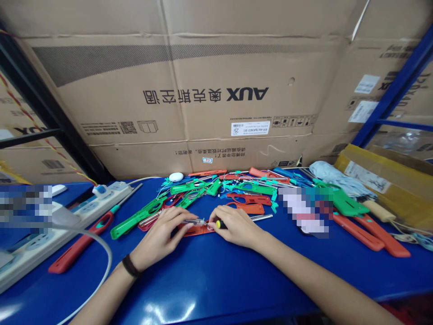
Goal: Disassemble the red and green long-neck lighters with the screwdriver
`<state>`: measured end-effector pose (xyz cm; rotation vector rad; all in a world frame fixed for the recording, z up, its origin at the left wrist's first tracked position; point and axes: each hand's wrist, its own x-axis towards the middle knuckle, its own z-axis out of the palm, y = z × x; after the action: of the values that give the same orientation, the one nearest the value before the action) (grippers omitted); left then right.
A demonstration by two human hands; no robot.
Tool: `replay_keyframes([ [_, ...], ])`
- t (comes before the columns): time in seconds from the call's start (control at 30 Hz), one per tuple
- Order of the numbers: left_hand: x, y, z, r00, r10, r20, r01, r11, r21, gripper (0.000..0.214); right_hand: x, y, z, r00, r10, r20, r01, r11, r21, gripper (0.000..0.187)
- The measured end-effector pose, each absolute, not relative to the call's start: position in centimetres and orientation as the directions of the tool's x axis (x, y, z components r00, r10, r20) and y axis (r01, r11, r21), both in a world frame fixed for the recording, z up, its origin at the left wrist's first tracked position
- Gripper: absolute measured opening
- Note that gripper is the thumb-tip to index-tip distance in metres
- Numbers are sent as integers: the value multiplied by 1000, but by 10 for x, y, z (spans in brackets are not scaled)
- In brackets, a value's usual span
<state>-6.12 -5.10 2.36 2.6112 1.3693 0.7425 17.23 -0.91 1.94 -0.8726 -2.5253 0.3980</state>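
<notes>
My left hand (162,237) rests on a flat red plastic shell (196,230) lying on the blue table (216,275), its fingers curled and pinching a small metal part (194,221) over the shell. My right hand (237,225) is closed around a small screwdriver with a yellow-and-black handle end (218,224), its tip pointing left toward the metal part. Just behind both hands lies a heap of green (189,189) and red (246,203) plastic shells with metal tubes.
A white power strip (50,230) and grey cable lie at the left, beside a long red lighter-like tool (81,243). More red shells (368,234), a folded umbrella (341,180) and a yellow-taped box (389,180) sit right. Large cardboard cartons (203,90) wall the back.
</notes>
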Motion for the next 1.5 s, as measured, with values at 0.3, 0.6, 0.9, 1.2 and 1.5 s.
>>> replay_keyframes([
  [0.3, -61, -50, 24, 490, 795, 358, 745, -595, 302, 21, 171, -8, 19, -698, 643, 316, 511, 756, -409, 2],
  [0.6, -61, -52, 26, 487, 789, 374, 745, -599, 292, 22, 172, -9, 19, -694, 650, 310, 509, 747, -427, 4],
  [0.9, -61, -51, 25, 497, 785, 369, 748, -603, 278, 22, 172, -8, 18, -695, 645, 316, 509, 753, -417, 3],
  [1.2, -60, -52, 26, 500, 778, 381, 747, -610, 265, 21, 172, -7, 18, -695, 643, 321, 512, 756, -407, 3],
  [1.5, -59, -53, 27, 495, 779, 384, 743, -609, 278, 21, 172, -7, 17, -696, 640, 325, 509, 760, -404, 2],
])
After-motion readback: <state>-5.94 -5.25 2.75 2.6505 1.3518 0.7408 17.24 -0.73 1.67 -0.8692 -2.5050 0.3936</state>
